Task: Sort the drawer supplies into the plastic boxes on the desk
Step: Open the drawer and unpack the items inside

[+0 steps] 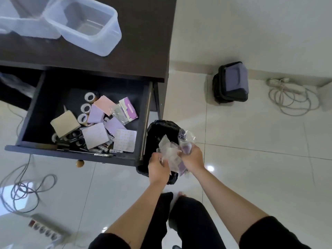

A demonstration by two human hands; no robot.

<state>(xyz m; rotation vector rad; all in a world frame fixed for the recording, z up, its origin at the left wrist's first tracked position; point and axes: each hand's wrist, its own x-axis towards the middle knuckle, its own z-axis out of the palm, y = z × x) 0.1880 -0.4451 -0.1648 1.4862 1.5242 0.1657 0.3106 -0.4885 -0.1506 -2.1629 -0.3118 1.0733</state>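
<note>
Both my hands hold a bunch of clear plastic wrappers [170, 151] with purple bits, above a black-lined waste bin [158, 130] beside the desk. My left hand [158, 166] pinches the wrappers from the left; my right hand [191, 157] grips them from the right. The open dark drawer [53, 83] holds tape rolls [85, 108], pastel note pads [97, 114], a sticker sheet [124, 141], scissors and pens. Two clear plastic boxes [107, 33] stand on the dark desk [143, 51], seemingly with nothing inside.
A second black bin with a purple lid [231, 83] stands by the wall. Coiled white cable [291, 97] lies right of it. A power strip [46, 230] and grey cables [23, 191] lie on the tiled floor at left. My legs are below.
</note>
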